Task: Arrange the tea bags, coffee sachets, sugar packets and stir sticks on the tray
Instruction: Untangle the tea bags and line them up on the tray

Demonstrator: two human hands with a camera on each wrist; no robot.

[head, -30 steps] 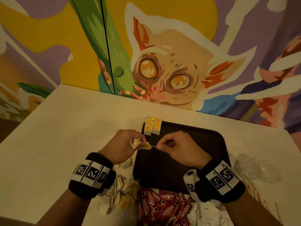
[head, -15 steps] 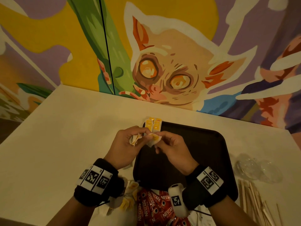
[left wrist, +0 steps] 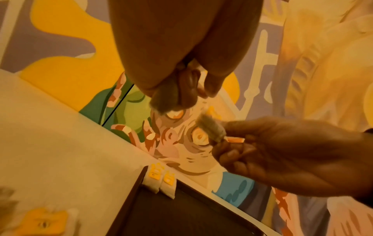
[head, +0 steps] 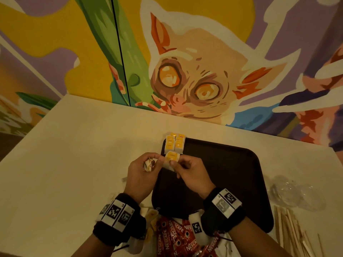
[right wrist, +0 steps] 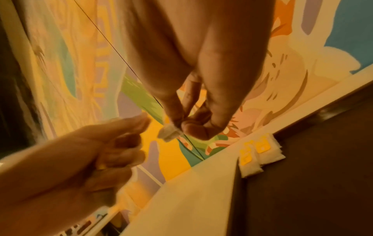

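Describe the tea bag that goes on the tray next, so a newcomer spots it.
Start at the dark tray and go to its far left corner, where tea bags lie in a row. The one meant hangs just nearer, pinched by the right hand: the only yellow-tagged tea bag held in the air.

A pale table (head: 78,164) is carrying a dark tray (head: 232,173) lying under the right hand (head: 191,175). Red coffee sachets (head: 172,236) are lying behind both wrists, wooden stir sticks (head: 293,230) and clear plastic lids (head: 295,193) sitting right of that hand.
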